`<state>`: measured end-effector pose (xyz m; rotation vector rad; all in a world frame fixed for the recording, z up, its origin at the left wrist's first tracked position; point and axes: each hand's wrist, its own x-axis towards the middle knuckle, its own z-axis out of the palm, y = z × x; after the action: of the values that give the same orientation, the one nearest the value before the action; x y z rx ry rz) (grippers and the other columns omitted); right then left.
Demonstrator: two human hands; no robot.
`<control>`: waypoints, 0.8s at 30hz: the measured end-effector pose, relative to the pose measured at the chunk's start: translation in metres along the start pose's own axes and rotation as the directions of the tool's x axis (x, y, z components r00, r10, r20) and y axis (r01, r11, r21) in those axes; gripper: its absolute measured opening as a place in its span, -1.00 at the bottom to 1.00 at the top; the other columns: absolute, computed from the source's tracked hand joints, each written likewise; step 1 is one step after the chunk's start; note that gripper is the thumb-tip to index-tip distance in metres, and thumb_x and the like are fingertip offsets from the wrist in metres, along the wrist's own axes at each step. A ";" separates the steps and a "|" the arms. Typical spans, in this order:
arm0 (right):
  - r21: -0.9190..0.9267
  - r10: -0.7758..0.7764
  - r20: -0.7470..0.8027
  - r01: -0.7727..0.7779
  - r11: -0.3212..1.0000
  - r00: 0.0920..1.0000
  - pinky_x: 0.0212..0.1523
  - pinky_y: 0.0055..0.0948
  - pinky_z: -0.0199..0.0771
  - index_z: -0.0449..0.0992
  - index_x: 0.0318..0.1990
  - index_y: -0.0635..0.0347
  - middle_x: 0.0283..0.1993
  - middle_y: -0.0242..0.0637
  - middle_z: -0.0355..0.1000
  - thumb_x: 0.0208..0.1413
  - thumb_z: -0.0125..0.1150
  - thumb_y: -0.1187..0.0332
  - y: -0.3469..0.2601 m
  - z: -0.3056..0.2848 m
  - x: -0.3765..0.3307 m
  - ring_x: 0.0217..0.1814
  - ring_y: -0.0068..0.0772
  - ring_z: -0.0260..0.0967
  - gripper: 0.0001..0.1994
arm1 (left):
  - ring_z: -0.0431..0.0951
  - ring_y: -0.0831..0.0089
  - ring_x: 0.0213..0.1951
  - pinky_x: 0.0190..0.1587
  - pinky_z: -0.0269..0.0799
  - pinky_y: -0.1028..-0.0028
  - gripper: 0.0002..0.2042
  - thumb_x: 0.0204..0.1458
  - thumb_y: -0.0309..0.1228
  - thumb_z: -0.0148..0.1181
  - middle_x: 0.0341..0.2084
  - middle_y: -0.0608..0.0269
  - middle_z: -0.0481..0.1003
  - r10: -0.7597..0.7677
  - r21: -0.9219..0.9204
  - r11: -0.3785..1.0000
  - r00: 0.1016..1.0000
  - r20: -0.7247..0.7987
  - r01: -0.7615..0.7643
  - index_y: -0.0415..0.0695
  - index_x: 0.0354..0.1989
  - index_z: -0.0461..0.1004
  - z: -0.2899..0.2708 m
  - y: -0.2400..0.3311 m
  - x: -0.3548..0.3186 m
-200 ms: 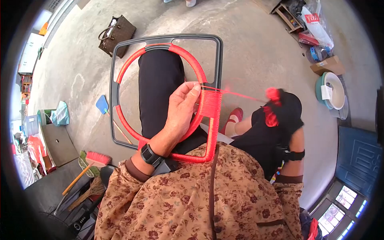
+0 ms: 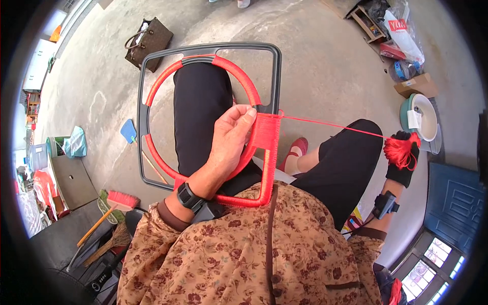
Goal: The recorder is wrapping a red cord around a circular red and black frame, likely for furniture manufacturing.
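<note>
A black square frame with a round ring inside it (image 2: 278, 76) rests on my lap, over the left thigh. Red cord wraps most of the ring and the near right corner, with a wide wound band (image 2: 267, 133) joining ring and outer bar. My left hand (image 2: 227, 140) closes on the ring's right side, thumb pressed beside that band. Out to the right, beyond my knee, my right hand (image 2: 401, 173) in a black glove grips a bundle of red cord (image 2: 399, 151). Between bundle and frame a single red strand (image 2: 335, 124) stretches nearly straight.
A brown handbag (image 2: 154, 41) stands on the concrete floor ahead. At the left are a blue dustpan (image 2: 129, 131) and a red-bristled broom (image 2: 123, 200). Basins (image 2: 426, 117), a cardboard box (image 2: 417, 85) and bagged items line the right, near a blue door (image 2: 454, 203).
My right hand has swung outward to the right and slightly down with the cord bundle, drawing the strand out longer. My left hand stays on the ring; the frame has barely shifted.
</note>
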<state>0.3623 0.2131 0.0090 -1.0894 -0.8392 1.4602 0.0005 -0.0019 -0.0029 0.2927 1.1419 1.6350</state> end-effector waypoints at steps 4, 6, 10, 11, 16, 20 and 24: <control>-0.071 0.208 0.260 -0.196 0.978 0.943 -0.32 -0.51 0.39 0.47 -0.10 0.25 -0.42 -0.40 0.40 0.10 0.17 0.28 0.027 0.055 -0.043 -0.38 -0.49 0.39 -0.72 | 0.41 0.77 -0.48 -0.44 0.32 0.69 -0.87 0.20 -0.37 0.07 -0.46 0.45 0.48 0.010 0.007 1.000 1.000 -0.010 -0.010 -0.16 -0.23 0.41 -0.001 0.000 0.002; -0.110 0.296 0.364 -0.275 0.955 0.883 -0.33 -0.52 0.39 0.47 -0.11 0.25 -0.41 -0.40 0.41 0.09 0.17 0.28 0.034 0.082 -0.036 -0.38 -0.50 0.39 -0.73 | 0.42 0.76 -0.48 -0.43 0.33 0.69 -0.88 0.20 -0.37 0.06 -0.46 0.44 0.47 -0.001 0.008 1.000 1.000 0.025 0.001 -0.16 -0.24 0.41 0.005 -0.001 0.004; -0.230 0.473 0.575 -0.423 0.876 0.667 -0.33 -0.55 0.38 0.47 -0.13 0.24 -0.40 -0.38 0.42 0.09 0.17 0.27 0.067 0.155 -0.077 -0.37 -0.52 0.40 -0.74 | 0.46 0.72 -0.46 -0.40 0.39 0.67 -0.89 0.20 -0.38 0.05 -0.46 0.43 0.48 0.006 -0.030 1.000 1.000 0.010 -0.005 -0.16 -0.24 0.41 0.005 0.000 0.001; -0.289 0.533 0.572 -0.455 0.842 0.624 -0.34 -0.56 0.39 0.45 -0.12 0.24 -0.37 -0.35 0.44 0.10 0.17 0.27 0.082 0.160 -0.081 -0.37 -0.53 0.40 -0.73 | 0.46 0.72 -0.46 -0.40 0.39 0.67 -0.89 0.20 -0.38 0.05 -0.46 0.43 0.48 0.000 -0.029 1.000 1.000 0.019 0.000 -0.16 -0.24 0.41 0.006 0.000 0.002; -0.421 0.586 0.647 -0.413 0.808 0.488 -0.36 -0.51 0.44 0.38 -0.12 0.21 -0.29 -0.25 0.49 0.13 0.15 0.26 0.102 0.169 -0.081 -0.37 -0.48 0.42 -0.74 | 0.48 0.70 -0.44 -0.37 0.42 0.64 -0.88 0.21 -0.38 0.03 -0.45 0.40 0.49 -0.009 -0.047 0.999 1.000 0.030 0.010 -0.16 -0.25 0.42 0.005 0.002 0.002; 0.007 0.557 0.407 -0.612 0.791 0.724 -0.25 -0.36 0.54 0.37 -0.13 0.15 -0.13 -0.15 0.47 0.16 0.09 0.32 0.082 0.177 -0.095 -0.25 -0.28 0.46 -0.82 | 0.48 0.70 -0.43 -0.34 0.42 0.63 -0.85 0.23 -0.35 0.00 -0.44 0.39 0.50 -0.023 -0.018 1.000 0.999 0.037 0.024 -0.17 -0.25 0.42 0.001 0.003 0.003; 0.187 0.444 0.452 -0.569 0.801 0.773 -0.16 -0.38 0.49 0.36 -0.20 0.12 -0.25 -0.26 0.41 0.19 0.08 0.27 0.081 0.192 -0.098 -0.14 -0.24 0.41 -0.85 | 0.50 0.66 -0.41 -0.29 0.44 0.60 -0.82 0.24 -0.34 -0.03 -0.42 0.36 0.51 -0.074 -0.045 0.996 0.992 0.107 0.079 -0.18 -0.24 0.41 0.003 0.002 0.006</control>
<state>0.1544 0.1141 0.0152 -0.8228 -0.5508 2.2506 -0.0007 0.0046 -0.0015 0.2968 1.0199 1.5598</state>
